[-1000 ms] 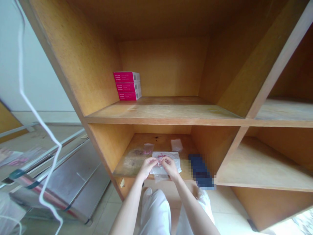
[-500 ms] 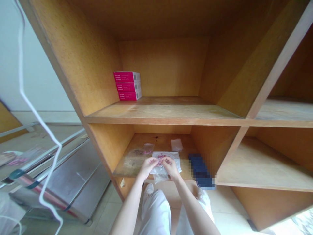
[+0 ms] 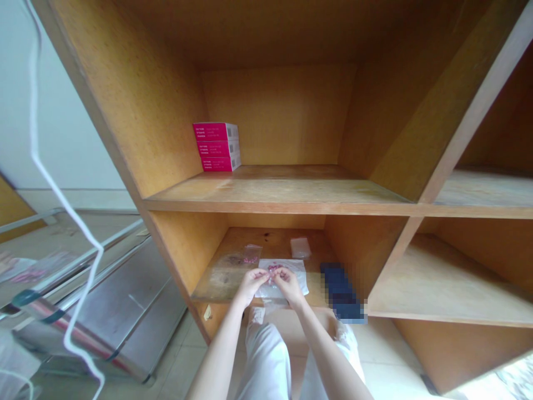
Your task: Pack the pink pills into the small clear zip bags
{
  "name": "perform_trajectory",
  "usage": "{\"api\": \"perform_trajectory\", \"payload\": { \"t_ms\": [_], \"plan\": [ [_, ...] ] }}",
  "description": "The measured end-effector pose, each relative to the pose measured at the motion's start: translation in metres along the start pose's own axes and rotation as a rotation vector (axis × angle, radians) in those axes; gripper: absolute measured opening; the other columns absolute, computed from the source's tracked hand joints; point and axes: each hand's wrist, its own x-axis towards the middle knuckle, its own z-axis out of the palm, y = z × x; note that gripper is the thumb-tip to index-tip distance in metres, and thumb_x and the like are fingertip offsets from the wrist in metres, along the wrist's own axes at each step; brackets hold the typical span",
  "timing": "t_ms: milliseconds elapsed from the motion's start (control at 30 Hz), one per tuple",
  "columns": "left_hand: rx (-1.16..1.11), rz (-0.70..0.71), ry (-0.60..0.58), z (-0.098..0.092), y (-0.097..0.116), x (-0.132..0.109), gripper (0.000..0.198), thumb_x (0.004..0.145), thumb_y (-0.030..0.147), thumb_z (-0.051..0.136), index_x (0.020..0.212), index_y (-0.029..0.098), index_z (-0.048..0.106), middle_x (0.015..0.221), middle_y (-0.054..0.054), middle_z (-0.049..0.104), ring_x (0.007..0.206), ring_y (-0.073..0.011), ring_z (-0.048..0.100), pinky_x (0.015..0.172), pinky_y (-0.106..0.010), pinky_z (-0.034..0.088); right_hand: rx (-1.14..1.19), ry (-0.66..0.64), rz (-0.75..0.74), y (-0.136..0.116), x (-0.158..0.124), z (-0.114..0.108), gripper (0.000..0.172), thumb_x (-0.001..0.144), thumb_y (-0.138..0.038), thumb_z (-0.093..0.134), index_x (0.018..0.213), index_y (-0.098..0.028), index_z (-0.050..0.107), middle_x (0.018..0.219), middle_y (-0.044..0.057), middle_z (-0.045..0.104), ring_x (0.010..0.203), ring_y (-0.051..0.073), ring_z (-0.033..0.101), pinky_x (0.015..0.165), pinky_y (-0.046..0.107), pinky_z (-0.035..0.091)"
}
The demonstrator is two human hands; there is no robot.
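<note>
My left hand (image 3: 251, 284) and my right hand (image 3: 288, 284) are close together at the front of the lower shelf, thumbs and fingers pinched. Between them they grip the upper part of a clear plastic bag (image 3: 275, 303), whose lower end hangs at the shelf's front edge. Under my fingers lies a white sheet or pouch (image 3: 298, 273), with small pink pieces (image 3: 275, 268) on it. Behind my left hand rests a small clear bag (image 3: 251, 254) with pink pieces inside. Farther back on the right is a stack of clear bags or film (image 3: 300, 248).
Three pink boxes (image 3: 216, 147) are stacked on the upper shelf (image 3: 287, 183). A blurred-out dark blue object (image 3: 342, 291) lies at the lower shelf's right front. To the left stand a metal-framed cart (image 3: 125, 300) and a hanging white cable (image 3: 79, 222).
Both hands stay nearly in place, fingertips still together. Less of the hanging clear bag shows below them than before. The shelves and boxes are unchanged.
</note>
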Motion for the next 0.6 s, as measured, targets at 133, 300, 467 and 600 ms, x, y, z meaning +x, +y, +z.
{"api": "perform_trajectory", "payload": {
  "t_ms": [133, 300, 467, 600],
  "plan": [
    [-0.006, -0.011, 0.001, -0.0002, -0.0007, 0.0009, 0.020, 0.065, 0.033, 0.066, 0.064, 0.013, 0.064, 0.061, -0.004, 0.063, 0.059, -0.0139, 0.055, 0.061, -0.023, 0.040, -0.003, -0.010, -0.008, 0.0040, 0.0012, -0.0010, 0.016, 0.071, -0.033, 0.055, 0.068, -0.017, 0.058, 0.060, 0.002, 0.061, 0.060, 0.014, 0.057, 0.062, 0.026, 0.044],
    [0.010, -0.021, 0.046, 0.0015, -0.0004, 0.0010, 0.018, 0.063, 0.031, 0.067, 0.064, 0.013, 0.064, 0.060, -0.004, 0.063, 0.058, -0.0138, 0.055, 0.059, -0.023, 0.040, -0.015, -0.018, 0.004, 0.0080, 0.0023, -0.0018, 0.014, 0.072, -0.029, 0.053, 0.069, -0.017, 0.059, 0.063, 0.003, 0.062, 0.062, 0.015, 0.058, 0.064, 0.027, 0.044],
    [0.009, -0.033, 0.050, 0.0011, -0.0010, 0.0009, 0.020, 0.063, 0.033, 0.067, 0.066, 0.013, 0.064, 0.061, -0.004, 0.063, 0.060, -0.0146, 0.057, 0.061, -0.024, 0.042, -0.001, -0.016, 0.026, 0.0052, 0.0018, -0.0013, 0.015, 0.071, -0.032, 0.055, 0.069, -0.017, 0.059, 0.064, 0.003, 0.063, 0.061, 0.015, 0.058, 0.062, 0.027, 0.044],
    [0.009, -0.014, 0.016, 0.0003, -0.0028, 0.0014, 0.023, 0.067, 0.035, 0.064, 0.070, 0.013, 0.064, 0.066, -0.005, 0.065, 0.065, -0.0155, 0.059, 0.065, -0.025, 0.043, 0.041, -0.014, 0.042, 0.0042, 0.0021, -0.0020, 0.018, 0.070, -0.035, 0.056, 0.070, -0.017, 0.059, 0.064, 0.003, 0.063, 0.061, 0.015, 0.058, 0.062, 0.026, 0.045]
  ]
}}
